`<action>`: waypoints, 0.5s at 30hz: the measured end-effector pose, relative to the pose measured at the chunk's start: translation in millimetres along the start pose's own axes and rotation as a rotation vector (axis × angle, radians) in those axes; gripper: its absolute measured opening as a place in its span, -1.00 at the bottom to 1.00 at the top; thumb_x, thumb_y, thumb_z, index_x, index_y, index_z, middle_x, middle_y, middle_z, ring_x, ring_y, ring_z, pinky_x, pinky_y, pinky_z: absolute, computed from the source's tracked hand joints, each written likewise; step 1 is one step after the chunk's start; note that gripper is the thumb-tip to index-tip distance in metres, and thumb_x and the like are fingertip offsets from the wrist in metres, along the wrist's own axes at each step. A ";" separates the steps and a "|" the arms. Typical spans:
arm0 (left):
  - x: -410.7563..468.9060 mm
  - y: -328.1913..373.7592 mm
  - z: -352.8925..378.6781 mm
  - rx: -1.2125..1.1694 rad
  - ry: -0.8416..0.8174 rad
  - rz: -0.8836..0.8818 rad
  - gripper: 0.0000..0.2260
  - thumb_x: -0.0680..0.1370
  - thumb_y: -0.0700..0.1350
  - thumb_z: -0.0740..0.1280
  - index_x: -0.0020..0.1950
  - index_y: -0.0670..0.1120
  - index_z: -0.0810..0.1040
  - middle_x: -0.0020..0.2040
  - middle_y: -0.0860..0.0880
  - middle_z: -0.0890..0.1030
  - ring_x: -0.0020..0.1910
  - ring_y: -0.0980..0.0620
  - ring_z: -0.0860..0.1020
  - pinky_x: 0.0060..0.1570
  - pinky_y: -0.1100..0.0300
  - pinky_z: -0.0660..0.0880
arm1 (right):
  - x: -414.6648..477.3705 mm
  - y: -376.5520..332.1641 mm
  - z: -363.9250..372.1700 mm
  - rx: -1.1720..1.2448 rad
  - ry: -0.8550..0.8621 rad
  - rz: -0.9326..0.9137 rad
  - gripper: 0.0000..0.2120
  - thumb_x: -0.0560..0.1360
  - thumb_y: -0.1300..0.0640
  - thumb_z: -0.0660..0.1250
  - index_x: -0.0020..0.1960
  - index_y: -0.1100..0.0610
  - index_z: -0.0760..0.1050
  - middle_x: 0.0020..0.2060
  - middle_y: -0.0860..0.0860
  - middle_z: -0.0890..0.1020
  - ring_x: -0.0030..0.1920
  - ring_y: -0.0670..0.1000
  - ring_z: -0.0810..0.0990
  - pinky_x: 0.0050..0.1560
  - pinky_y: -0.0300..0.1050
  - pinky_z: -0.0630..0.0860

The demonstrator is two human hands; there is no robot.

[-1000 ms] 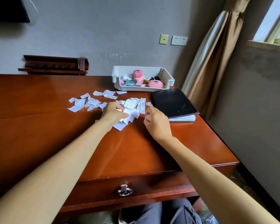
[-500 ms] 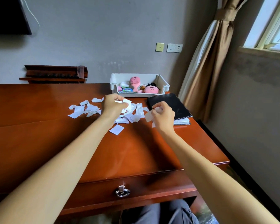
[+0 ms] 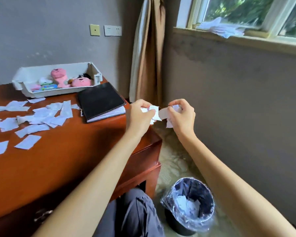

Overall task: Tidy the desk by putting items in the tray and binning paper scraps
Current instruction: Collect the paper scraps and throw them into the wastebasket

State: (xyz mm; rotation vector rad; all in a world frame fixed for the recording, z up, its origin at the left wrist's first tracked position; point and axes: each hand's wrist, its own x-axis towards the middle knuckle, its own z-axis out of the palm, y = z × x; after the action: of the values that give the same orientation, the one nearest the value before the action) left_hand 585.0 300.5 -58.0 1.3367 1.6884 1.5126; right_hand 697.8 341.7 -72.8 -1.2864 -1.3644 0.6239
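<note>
My left hand (image 3: 138, 115) and my right hand (image 3: 182, 115) are held side by side in the air past the desk's right corner, each shut on white paper scraps (image 3: 158, 112). Far below them on the floor stands a black bin (image 3: 191, 204) with a clear plastic liner and scraps inside. Several more white scraps (image 3: 41, 117) lie spread over the left part of the wooden desk (image 3: 67, 159). A white tray (image 3: 22, 76) at the back of the desk holds pink plush toys (image 3: 59, 76) and small items.
A black notebook (image 3: 99, 100) lies on the desk between the tray and my hands. A brown curtain (image 3: 147, 53) hangs in the corner. The grey wall is on the right, under a window sill with papers (image 3: 219, 29). My knee (image 3: 137, 212) is beside the bin.
Both hands lifted scraps off the desk and swung right, past the desk corner. The view turned right and down, so the bin is now in sight.
</note>
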 end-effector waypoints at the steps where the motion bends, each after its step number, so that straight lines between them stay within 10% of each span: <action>1: -4.5 -0.4 19.0 -0.020 -0.044 -0.003 -0.82 0.42 -0.30 0.35 -0.29 -0.04 0.49 -0.27 0.00 0.55 -0.29 0.02 0.52 -0.40 0.40 0.46 | 2.4 13.0 -13.2 -0.020 0.017 0.016 -0.87 0.39 0.31 0.26 -0.13 0.16 0.55 -0.19 -0.06 0.56 -0.18 -0.10 0.45 -0.30 -0.57 0.34; 11: -47.8 -67.8 183.9 0.092 -0.401 -0.257 -0.89 0.43 -0.26 0.31 -0.26 -0.10 0.47 -0.38 -0.01 0.47 -0.30 -0.09 0.51 -0.31 0.17 0.42 | 0.3 173.3 -108.3 -0.264 0.093 0.324 -0.84 0.44 0.33 0.22 -0.04 0.26 0.54 -0.04 0.09 0.58 -0.10 -0.03 0.42 -0.45 -0.51 0.34; 15: -55.9 -116.9 224.7 0.255 -0.477 -0.366 -0.92 0.45 -0.24 0.28 -0.24 -0.11 0.45 -0.31 -0.04 0.49 -0.22 -0.11 0.49 -0.26 0.21 0.36 | -8.7 241.0 -108.7 -0.373 0.017 0.528 -0.81 0.42 0.30 0.21 -0.03 0.22 0.55 0.00 0.08 0.61 -0.06 -0.03 0.43 -0.10 -0.24 0.32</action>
State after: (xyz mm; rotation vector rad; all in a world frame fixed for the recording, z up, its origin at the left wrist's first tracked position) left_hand 761.4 362.1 -237.8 1.2910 1.7199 0.7219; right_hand 877.3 366.9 -265.5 -1.9811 -1.1592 0.7283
